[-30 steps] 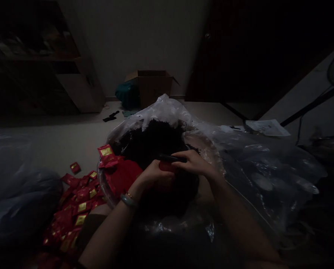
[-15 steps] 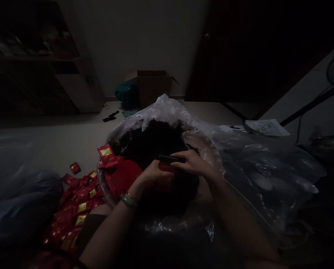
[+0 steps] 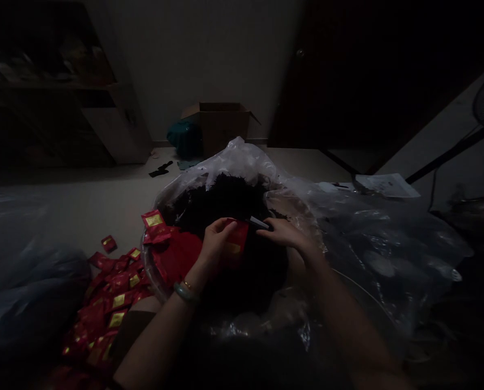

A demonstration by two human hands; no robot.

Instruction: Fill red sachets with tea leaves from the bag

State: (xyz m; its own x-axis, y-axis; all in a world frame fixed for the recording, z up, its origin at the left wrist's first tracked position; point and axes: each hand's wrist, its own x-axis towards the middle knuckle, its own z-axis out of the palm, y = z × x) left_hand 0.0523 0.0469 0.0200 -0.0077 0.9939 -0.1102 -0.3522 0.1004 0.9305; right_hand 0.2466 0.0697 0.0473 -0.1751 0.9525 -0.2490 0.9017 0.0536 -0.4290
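1. Here's the left hand (image 3: pixel 217 241), fingers closed and pinching the top edge of a red sachet (image 3: pixel 236 244) with a gold label, holding it upright!
2. Over to the right hand (image 3: pixel 285 234), nearly closed, thumb and fingers gripping a slim black tool (image 3: pixel 258 222) with a pale tip, and that tip sits right beside the sachet's upper corner.
3. Just below both hands, a heap of loose dark leaves (image 3: pixel 226 203) fills the middle of a clear plastic bag (image 3: pixel 242 157), and the bag sits in a round clear basin (image 3: pixel 149 268).
4. On the left of the basin, a red mass of sachets (image 3: pixel 176 254) lies against the leaves, with more piled over the rim.
5. Down on the floor (image 3: pixel 83 216), a big spill of red sachets (image 3: pixel 112 298) spreads beside the basin, and one loner (image 3: pixel 109 244) sits just off the pile.
6. Look at that left wrist: a green bangle (image 3: pixel 185 293) and a thin gold bracelet (image 3: pixel 187 284).
7. Flanking the action are a dark plastic bag (image 3: pixel 26 281) on the left and a big clear bag (image 3: pixel 388 244) on the right.
8. Farther out, there's an open cardboard box (image 3: pixel 221 127) against the wall with a teal cloth (image 3: pixel 184 139) beside it, and papers (image 3: pixel 386 185) on the far right!
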